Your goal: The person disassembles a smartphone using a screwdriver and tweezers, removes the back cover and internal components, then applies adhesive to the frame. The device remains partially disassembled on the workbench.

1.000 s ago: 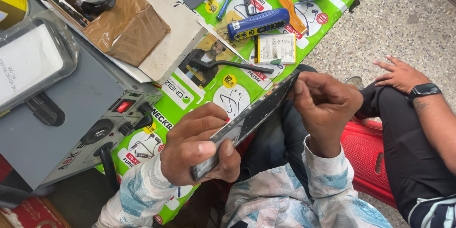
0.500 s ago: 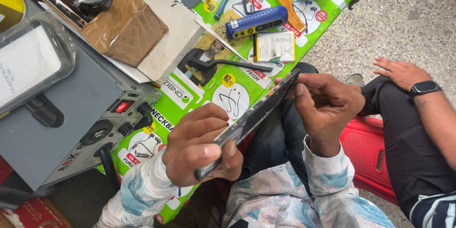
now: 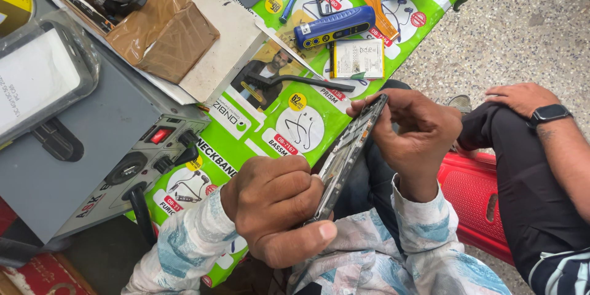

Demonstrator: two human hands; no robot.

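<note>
Grey unit (image 3: 80, 147): far left, knobs and a red switch on its front.
Box (image 3: 147, 18): open cardboard, upper left.
Left hand (image 3: 276, 209): clenched round the phone's lower end, thumb along the edge.
Phone (image 3: 350, 150): opened, edge-on, tilted, between both hands above the green mat (image 3: 307, 123).
Right hand (image 3: 418, 129): fingertips pinching the phone's top end.
Blue tool (image 3: 335, 24): on the mat, beside a battery (image 3: 358, 58).
Other person's hand (image 3: 522, 95): far right, resting on a knee, watch on the wrist.

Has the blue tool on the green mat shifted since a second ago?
No. The blue tool lies just above the white battery pack on the green mat, the same as before; any small shift in frame is the camera's.
</note>
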